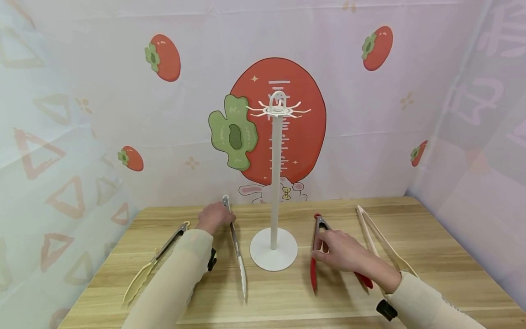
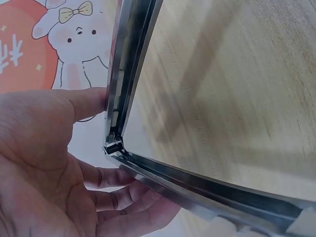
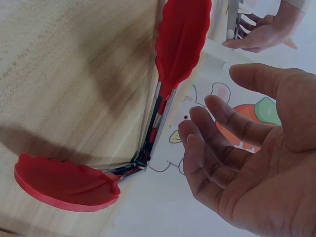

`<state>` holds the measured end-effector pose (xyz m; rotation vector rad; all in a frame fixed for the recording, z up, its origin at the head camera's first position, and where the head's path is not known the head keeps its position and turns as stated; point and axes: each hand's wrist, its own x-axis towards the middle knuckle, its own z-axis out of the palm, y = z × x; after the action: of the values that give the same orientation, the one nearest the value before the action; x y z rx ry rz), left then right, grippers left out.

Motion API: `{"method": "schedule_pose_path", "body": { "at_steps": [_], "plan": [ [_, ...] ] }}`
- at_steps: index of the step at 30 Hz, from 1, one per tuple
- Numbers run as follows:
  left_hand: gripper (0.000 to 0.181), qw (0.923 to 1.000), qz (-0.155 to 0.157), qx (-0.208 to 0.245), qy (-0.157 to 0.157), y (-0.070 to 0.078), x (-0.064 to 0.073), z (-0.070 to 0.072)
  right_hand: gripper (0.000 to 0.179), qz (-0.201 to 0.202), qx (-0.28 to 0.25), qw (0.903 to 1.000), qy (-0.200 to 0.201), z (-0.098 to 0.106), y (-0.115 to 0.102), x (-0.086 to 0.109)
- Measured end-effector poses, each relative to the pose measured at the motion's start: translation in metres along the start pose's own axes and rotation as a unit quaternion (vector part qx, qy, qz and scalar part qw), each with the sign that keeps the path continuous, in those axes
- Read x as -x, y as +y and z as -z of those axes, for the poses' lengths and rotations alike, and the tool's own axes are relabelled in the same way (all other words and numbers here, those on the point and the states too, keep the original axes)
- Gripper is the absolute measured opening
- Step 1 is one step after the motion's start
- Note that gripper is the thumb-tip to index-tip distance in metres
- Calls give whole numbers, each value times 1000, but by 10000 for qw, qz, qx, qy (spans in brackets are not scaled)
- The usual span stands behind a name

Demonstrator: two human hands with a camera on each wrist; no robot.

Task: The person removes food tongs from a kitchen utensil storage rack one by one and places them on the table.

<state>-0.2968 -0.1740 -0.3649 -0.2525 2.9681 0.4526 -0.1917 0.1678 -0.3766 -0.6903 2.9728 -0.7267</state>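
Note:
My left hand point(image 1: 214, 218) holds metal tongs with white tips point(image 1: 242, 274) near the hinge end, left of the white stand. In the left wrist view, the thumb lies along one arm of these tongs point(image 2: 177, 185) and the fingers along the other; the arms are spread apart. Over the red-tipped tongs point(image 1: 313, 274) to the stand's right hovers my right hand point(image 1: 341, 250). The right wrist view shows its fingers loosely bent, with a gap between them and the red-tipped tongs point(image 3: 183, 39), whose arms are also spread.
A white stand point(image 1: 275, 183) with a ring of hooks point(image 1: 278, 110) on top rises mid-table from a round base. Tongs with cream tips point(image 1: 141, 278) lie at the left, and beige tongs point(image 1: 380, 233) at the right. Behind the wooden table point(image 1: 283, 301) hangs a printed backdrop point(image 1: 197, 114).

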Motion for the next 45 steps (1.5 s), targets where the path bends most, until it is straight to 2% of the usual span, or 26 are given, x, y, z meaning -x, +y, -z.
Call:
{"method": "schedule_pose_path", "body": {
  "at_steps": [7,25,33,45],
  "plan": [
    [28,9998,-44,-191,-42,-1,-3,-3,17,30,32,10000,24,0,0,0],
    [26,9994,-63,-332,-72,0,-8,-7,15,-90,85,9999,34,-1,-1,-1],
    [30,9993,-43,-354,-114,1,-7,-9,16,101,-15,9999,5,1,0,2],
    [36,9988,-165,-456,-85,2,-5,-11,17,140,-31,9999,-4,1,0,3]
  ]
}}
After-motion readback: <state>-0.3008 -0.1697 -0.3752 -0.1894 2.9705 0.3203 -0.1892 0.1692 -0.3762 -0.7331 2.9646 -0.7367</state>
